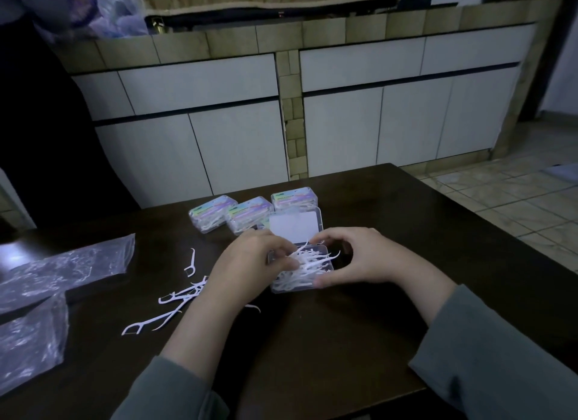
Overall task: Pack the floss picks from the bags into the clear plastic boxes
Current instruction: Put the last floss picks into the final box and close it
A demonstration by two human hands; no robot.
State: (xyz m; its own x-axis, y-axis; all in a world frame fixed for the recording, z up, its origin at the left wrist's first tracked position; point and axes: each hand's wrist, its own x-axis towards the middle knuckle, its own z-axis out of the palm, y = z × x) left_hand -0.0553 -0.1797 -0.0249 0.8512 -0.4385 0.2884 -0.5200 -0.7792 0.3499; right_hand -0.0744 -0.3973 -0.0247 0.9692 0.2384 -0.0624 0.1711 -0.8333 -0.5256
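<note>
The left hand (250,257) curls its fingers over a tangled bundle of white plastic floss picks (308,261), pinching and pressing them down into the open clear plastic box (297,286) at the middle of the dark wooden table (312,341). The right hand (353,258) cups the box's right side: its thumb lies along the near wall and its curled fingers reach over the far edge by the hinge, so the box appears held between them. Neither hand is spread; both are half closed around what they hold.

This hold probably steadies the light box while the other hand pushes the springy picks in, since several curved handle ends stick out above the rim towards the right. The hinged lid with a white label panel (294,225) stands open behind the box, leaving the mouth free for filling.

Three closed clear boxes with iridescent labels (247,213) sit in a row just behind, already holding picks and seemingly set out of the working area. A scatter of loose white floss picks (175,297) lies on the table to the left of the left wrist, near at hand for the next handful. Two crumpled clear plastic bags (62,263) rest at the table's left edge, well apart from the box; whether any picks remain inside them cannot be told.
</note>
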